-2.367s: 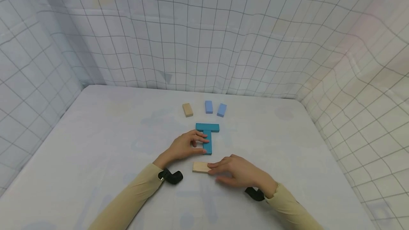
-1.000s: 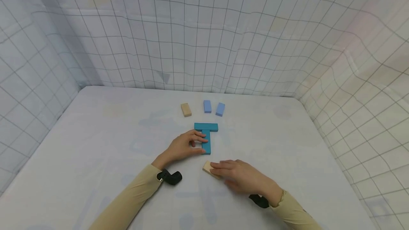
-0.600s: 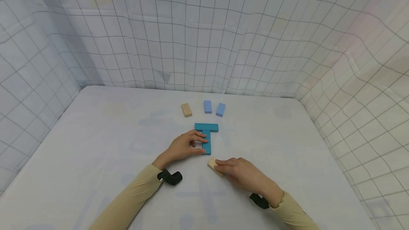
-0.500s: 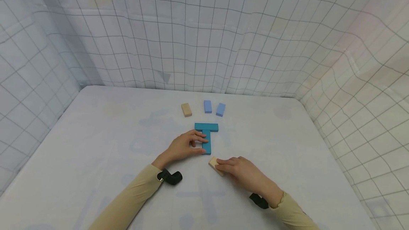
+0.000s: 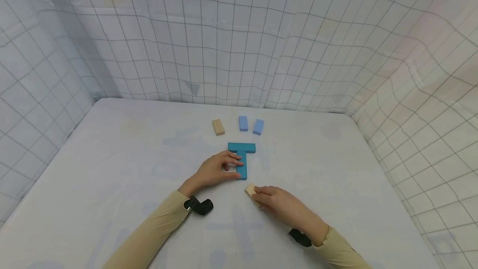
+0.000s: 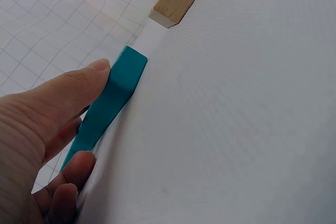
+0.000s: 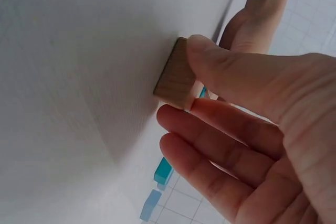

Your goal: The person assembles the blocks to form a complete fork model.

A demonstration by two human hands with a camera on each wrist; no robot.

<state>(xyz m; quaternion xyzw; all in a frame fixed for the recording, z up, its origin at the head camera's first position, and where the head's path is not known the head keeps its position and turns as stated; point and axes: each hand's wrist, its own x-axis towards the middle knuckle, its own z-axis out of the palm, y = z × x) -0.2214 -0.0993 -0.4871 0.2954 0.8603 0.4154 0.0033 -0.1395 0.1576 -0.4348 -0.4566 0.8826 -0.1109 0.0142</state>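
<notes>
My left hand (image 5: 215, 170) rests on an upright teal block (image 5: 242, 170) with its thumb near the close end and its fingertips farther along. A second teal block (image 5: 242, 147) lies crosswise at its far end, so the two form a T. In the left wrist view the thumb lies on the edge of the teal block (image 6: 116, 90). My right hand (image 5: 283, 205) pinches a light wooden block (image 5: 251, 189) between thumb and fingers, low over the table and slanted. The right wrist view shows the wooden block (image 7: 177, 77) under the thumb, its other fingers loosely bent.
Behind the T lie a small tan block (image 5: 218, 127) and two light blue blocks, one straight (image 5: 243, 123) and one tilted (image 5: 258, 127). The white table (image 5: 112, 157) meets grid-patterned curtains (image 5: 224, 45) at the back and sides.
My right hand has turned the wooden block from lying crosswise to a slant and moved it slightly right. The left hand and the teal T have stayed put.
</notes>
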